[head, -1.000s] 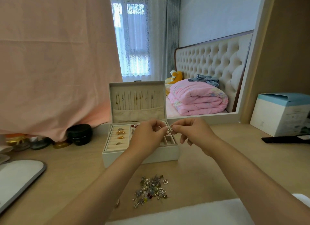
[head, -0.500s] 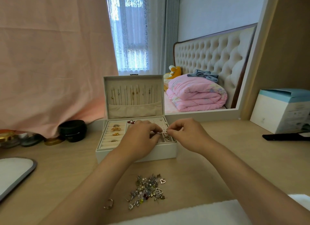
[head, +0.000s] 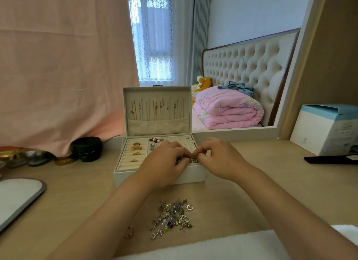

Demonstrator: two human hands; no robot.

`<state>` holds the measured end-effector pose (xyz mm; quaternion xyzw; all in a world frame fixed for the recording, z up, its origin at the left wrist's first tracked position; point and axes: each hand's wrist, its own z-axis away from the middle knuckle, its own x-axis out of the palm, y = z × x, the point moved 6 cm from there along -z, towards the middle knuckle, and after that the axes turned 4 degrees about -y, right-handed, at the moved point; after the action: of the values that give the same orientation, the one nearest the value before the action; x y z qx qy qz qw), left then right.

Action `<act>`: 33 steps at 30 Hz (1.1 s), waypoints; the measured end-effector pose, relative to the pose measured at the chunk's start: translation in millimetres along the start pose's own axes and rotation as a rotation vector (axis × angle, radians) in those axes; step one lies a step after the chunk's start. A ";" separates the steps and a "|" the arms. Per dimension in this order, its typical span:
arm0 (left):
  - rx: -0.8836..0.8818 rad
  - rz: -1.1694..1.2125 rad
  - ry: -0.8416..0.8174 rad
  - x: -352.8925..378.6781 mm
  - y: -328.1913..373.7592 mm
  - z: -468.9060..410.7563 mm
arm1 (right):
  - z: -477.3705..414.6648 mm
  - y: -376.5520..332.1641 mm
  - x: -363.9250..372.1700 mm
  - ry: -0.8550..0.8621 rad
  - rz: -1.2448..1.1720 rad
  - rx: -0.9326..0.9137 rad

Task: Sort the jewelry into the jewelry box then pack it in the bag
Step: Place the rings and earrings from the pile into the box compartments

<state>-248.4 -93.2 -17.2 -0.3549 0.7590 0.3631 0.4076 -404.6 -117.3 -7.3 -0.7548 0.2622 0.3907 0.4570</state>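
The cream jewelry box (head: 158, 177) stands open in the middle of the desk, its lid (head: 157, 112) upright with thin necklaces hanging inside. Gold rings sit in the left ring rolls (head: 135, 153), and earrings lie in the back compartments. My left hand (head: 164, 163) and my right hand (head: 219, 159) meet fingertip to fingertip over the box's front right compartments. Together they pinch a small silver piece, which the fingers mostly hide. A pile of loose jewelry (head: 172, 219) lies in front of the box, with a heart pendant (head: 189, 207) at its edge and a ring (head: 129, 231) to its left.
A black round case (head: 87, 148) and gold tins stand to the left under a pink cloth. A grey-rimmed white tray (head: 19, 197) lies at the far left. At the right are a white carton (head: 327, 132) and a black flat object (head: 329, 160). A white towel (head: 203, 248) lines the near edge.
Both hands have come down from above the box onto its front right compartments, still pinching the small piece between them. The view has shifted slightly.
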 end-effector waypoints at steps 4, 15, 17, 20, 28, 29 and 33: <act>0.026 -0.025 0.035 0.5 1.4 3.1 | 3.1 -2.0 4.8 -0.061 0.176 -0.040; 0.065 -0.032 0.093 -24.1 16.7 23.9 | 22.2 -26.7 -9.8 -0.055 0.121 -0.139; 0.082 -0.003 0.057 -29.0 20.3 37.2 | 29.8 -35.1 -4.7 -0.158 0.089 -0.155; 0.107 0.022 -0.060 -23.5 23.9 59.3 | 42.8 -41.4 13.2 -0.374 0.148 -0.151; 0.098 0.052 -0.239 -1.7 15.1 90.4 | 60.9 -37.7 39.0 -0.503 0.175 -0.115; 0.096 0.052 -0.239 -2.4 13.6 90.7 | 61.2 -37.2 39.4 -0.498 0.163 -0.117; 0.080 0.028 -0.249 -4.4 9.2 89.1 | 61.9 -35.0 39.5 -0.475 0.128 -0.124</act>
<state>-222.1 -12.8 -47.0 -0.2800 0.7212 0.3794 0.5075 -377.9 -47.9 -40.2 -0.6501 0.1704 0.6006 0.4330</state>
